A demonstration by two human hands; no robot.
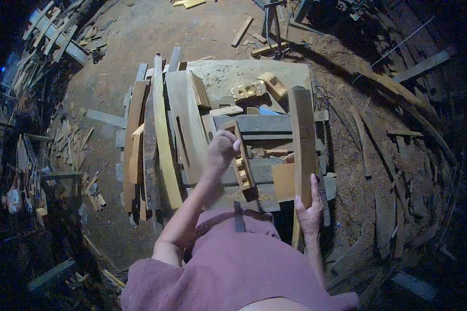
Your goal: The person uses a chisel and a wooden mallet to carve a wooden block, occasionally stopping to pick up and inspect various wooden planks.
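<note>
Table: a rough worktable of mixed planks lies in front of the person; its far end is a pale, broad board scattered with dark bits.
Beam: a long, straight beam lies along the table's right side, its long axis running away from the body. The far end reaches almost to the table's far edge; the near end passes the right hand toward the shirt.
Beam's look: squared and brown, with a paler strip down its left side and a dark far end. The face looks plain; any fine marks are too small to tell.
Nearer hand: the right hand is on the beam's near part, thumb at the left side and fingers along the right, gripping across its width.
Slotted board: a wide, pale board with one long slot lies left of the left forearm, roughly in line with the beam but well apart from it.
Holed block: a narrow block with a row of openings lies between the slotted board and the beam, its long axis slanting slightly, near end toward the right.
Farther hand: the left hand is curled into a fist over the block's left edge, well apart from the beam. Nothing shows inside it; whether it touches the block, I cannot tell.
Square piece: a flat, tan piece lies just beside the beam's left side, near the right hand.
</note>
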